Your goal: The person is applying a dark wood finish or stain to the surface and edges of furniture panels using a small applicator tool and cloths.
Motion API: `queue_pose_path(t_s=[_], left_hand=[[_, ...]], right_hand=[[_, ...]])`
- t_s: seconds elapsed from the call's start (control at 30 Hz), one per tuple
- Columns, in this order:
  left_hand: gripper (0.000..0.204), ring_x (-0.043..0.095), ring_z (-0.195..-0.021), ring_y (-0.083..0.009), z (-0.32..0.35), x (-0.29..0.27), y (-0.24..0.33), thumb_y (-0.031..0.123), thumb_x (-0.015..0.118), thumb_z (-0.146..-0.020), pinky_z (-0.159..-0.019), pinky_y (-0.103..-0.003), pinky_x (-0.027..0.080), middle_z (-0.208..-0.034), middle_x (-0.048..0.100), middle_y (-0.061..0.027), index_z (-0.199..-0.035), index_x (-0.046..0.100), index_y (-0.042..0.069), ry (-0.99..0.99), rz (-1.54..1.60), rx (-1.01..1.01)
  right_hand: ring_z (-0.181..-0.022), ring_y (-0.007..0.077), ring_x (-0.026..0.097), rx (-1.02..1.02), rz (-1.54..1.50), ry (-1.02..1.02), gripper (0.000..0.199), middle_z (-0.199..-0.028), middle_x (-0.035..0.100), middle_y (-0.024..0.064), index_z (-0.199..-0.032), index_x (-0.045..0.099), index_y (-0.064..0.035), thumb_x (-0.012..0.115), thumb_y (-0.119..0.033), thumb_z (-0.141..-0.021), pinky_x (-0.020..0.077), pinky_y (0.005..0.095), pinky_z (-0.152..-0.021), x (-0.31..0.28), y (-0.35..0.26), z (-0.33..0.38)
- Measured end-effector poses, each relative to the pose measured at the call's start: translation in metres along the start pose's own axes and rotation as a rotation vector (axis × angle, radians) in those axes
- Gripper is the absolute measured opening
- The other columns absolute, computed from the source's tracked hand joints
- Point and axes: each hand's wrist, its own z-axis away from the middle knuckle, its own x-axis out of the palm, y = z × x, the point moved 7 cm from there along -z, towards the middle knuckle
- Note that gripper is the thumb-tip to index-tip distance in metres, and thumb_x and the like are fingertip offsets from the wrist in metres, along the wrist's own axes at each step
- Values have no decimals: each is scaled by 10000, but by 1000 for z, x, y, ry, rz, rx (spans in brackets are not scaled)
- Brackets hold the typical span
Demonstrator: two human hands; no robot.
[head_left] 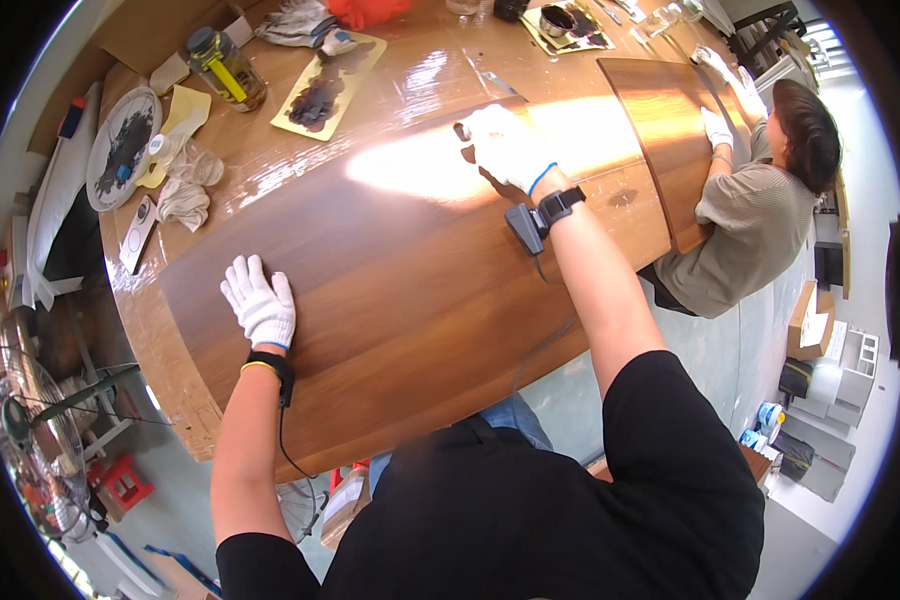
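A brown wood-grain panel (400, 330) lies flat beneath the fingers of both hands of the person. The left hand (260, 305), in a white knit glove, rests palm down near the panel's left end, its fingers slightly spread and its thumb held apart. The right hand (505, 148), gloved too, is at the far right corner, where glare washes over the surface; its fingers are bent, but what they pinch, if anything, cannot be told.

Past the left fingertips, to their left, lie a crumpled white cloth (183, 203) and a clear plastic bottle (198, 165); farther out is a round white plate (144, 108) smeared dark. A thin metal blade (503, 83) lies just beyond the right fingers, and a yellow sheet (365, 70) with dark brown smears sits beyond and left of them. To their right, a co-worker (760, 230) rests a gloved hand (717, 130) on a second wooden panel (660, 150).
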Motion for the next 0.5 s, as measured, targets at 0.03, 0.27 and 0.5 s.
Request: queue_pose_path(t_s=[0.03,0.27,0.5], left_hand=[[585,325,-1493,-448,-1,1,-1,363,574,-984,-1257,-587,184,-1581,423,-236,-1463,505,35,-31,1,-17],[560,421,-1389,-419,-27,-24,68,336,606,-924,-1153,-542,321,-1500,464,-231,-1391,554,31,-168,43,-26],[616,421,-1340,-399,-93,3,222,369,652,-891,-1098,-591,323,-1428,487,-169,-1405,506,63,-209,132,260]], right_hand=[[-743,209,635,-57,359,13,240,-918,712,91,-1131,671,-124,510,-282,-1048,519,345,-694,-12,9,0],[-909,235,667,-18,397,204,453,-1023,747,91,-1045,752,-113,476,-472,-1045,514,353,-835,-102,80,9],[-689,102,550,140,-211,171,285,-785,650,5,-823,688,-132,651,-385,-949,437,287,-603,-151,97,-23]])
